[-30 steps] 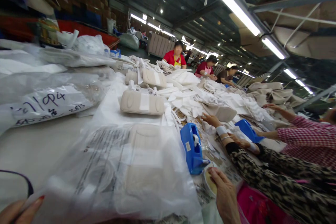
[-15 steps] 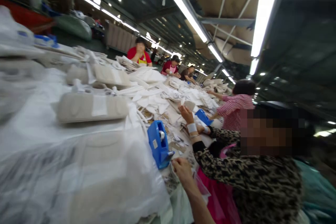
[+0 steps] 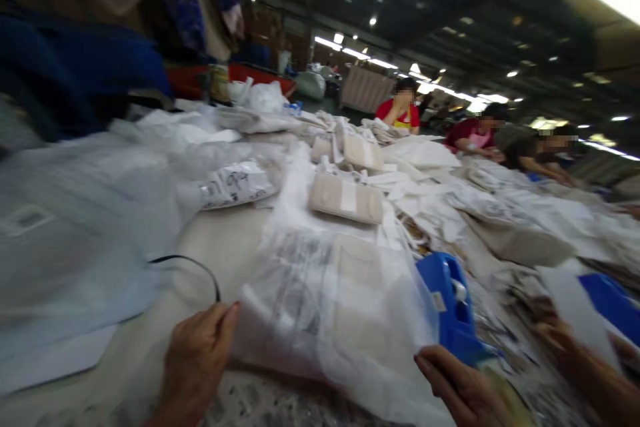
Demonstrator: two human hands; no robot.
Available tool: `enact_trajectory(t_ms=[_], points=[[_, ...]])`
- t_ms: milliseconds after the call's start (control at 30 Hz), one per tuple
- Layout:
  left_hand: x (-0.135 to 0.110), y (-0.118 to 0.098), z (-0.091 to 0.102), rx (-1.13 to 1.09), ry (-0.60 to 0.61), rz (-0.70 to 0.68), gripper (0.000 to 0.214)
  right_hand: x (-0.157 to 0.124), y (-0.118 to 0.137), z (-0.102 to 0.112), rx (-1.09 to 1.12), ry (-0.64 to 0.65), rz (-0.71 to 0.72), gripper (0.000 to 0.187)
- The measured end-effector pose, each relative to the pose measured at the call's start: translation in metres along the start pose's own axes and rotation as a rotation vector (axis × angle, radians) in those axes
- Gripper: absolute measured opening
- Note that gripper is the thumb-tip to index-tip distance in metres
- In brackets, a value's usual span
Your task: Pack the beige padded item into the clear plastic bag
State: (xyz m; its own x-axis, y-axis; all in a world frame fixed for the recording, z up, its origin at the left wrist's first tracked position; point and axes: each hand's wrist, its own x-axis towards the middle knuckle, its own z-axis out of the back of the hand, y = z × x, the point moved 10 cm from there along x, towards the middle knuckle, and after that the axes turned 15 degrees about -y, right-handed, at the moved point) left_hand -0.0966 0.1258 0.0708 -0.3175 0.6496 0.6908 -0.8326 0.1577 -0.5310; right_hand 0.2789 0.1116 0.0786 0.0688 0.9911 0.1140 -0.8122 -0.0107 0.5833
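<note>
A clear plastic bag (image 3: 300,293) with dark print lies in front of me, with beige folded pieces (image 3: 357,293) inside. My left hand (image 3: 197,360) is closed at the bag's left edge, thumb pressed against the bent fingers. At the bag's right side my right hand (image 3: 463,383) has its fingertips pinched together; what is between them is too small to make out. Just behind it stands a blue tape dispenser (image 3: 450,307). A beige bundle with a white band (image 3: 345,199) rests beyond the bag.
On the left lie large plastic sheets or bags (image 3: 90,227) and a thin black strap (image 3: 195,265). White and beige pieces (image 3: 440,207) cover the far table. A co-worker's hand (image 3: 575,353) and a second blue dispenser (image 3: 610,303) are at the right. Other people sit across the table.
My view has swung left, and my left hand has come into sight at the bag. My right hand has gone from the front of the tape dispenser to the bag's right side.
</note>
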Motion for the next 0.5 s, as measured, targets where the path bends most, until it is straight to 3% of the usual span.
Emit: enact_trajectory(t_ms=[133, 233, 367, 500], points=[[-0.003, -0.007, 0.004, 0.104, -0.09, -0.082, 0.042, 0.017, 0.114, -0.058, 0.105, 0.265, 0.346, 0.033], [-0.004, -0.01, 0.003, 0.096, -0.126, -0.08, 0.04, 0.021, 0.174, -0.101, 0.011, 0.414, 0.525, 0.029], [-0.006, -0.007, 0.005, 0.065, -0.152, -0.066, 0.038, 0.029, 0.205, -0.148, -0.221, 0.475, 0.672, 0.019], [-0.009, -0.002, 0.006, 0.041, -0.165, -0.045, 0.036, 0.046, 0.204, -0.167, -0.436, 0.456, 0.601, 0.021]])
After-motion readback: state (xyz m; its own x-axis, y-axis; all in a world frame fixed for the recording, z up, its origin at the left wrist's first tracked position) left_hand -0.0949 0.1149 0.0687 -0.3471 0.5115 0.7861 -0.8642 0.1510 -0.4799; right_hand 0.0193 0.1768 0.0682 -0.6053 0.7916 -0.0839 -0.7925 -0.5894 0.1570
